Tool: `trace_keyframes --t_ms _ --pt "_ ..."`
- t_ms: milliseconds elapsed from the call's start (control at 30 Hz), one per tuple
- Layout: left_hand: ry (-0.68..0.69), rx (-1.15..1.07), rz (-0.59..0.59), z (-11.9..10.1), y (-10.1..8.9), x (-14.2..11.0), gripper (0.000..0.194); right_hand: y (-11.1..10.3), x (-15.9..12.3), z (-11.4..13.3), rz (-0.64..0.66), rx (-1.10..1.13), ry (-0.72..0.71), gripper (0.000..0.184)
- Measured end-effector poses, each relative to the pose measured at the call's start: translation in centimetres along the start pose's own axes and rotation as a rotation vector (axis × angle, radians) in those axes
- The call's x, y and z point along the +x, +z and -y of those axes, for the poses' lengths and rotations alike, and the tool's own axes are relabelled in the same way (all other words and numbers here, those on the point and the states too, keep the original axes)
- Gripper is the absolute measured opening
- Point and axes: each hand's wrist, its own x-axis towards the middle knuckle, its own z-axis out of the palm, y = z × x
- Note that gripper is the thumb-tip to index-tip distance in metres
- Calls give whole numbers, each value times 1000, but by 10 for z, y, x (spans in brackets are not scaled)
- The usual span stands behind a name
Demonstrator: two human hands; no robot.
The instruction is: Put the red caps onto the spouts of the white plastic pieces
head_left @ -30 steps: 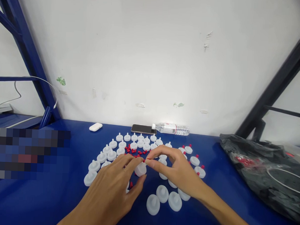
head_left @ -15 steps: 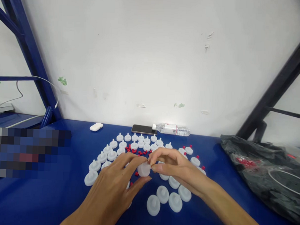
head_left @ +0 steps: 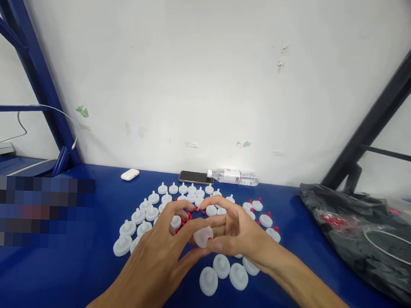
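Both hands meet over the middle of the blue table (head_left: 85,267). My left hand (head_left: 160,256) pinches a white round plastic cap (head_left: 202,236) between thumb and fingers. My right hand (head_left: 238,230) curls closed against the same cap, its thumb and fingertips pressing on it where a bit of red shows. Many white caps (head_left: 221,266) lie spread around the hands, some with red tips (head_left: 276,229). A small heap of loose red plugs (head_left: 191,215) lies just behind the fingers.
A dark phone (head_left: 195,177) and a lying water bottle (head_left: 233,177) rest against the white wall. A white earbud case (head_left: 129,174) sits at the back left. A black plastic bag (head_left: 358,238) with red pieces fills the right side. Blue rack posts stand at the left.
Both hands have drawn closer to me and together. The white cap has been lifted off the table, and my right hand has closed onto it.
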Motion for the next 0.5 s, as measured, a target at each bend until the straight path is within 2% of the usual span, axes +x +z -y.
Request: trace_keyframes --t_ms 133,267,367,433,500 --pt "-16 -37 31 -2 -3 2 42 -5 -4 15 -109 -115 -37 42" --pt "75 -39 22 -5 -3 1 25 -19 -15 44 -366 -386 -163 19" --pt "148 -32 145 -12 0 -2 14 -37 -23 61 -525 -704 -199 21" --pt "166 -7 243 -14 4 -4 14 -50 -27 66 -635 -933 -164 21" --pt "191 7 278 -13 10 -6 14 -61 -29 67 -726 -1105 -97 19"
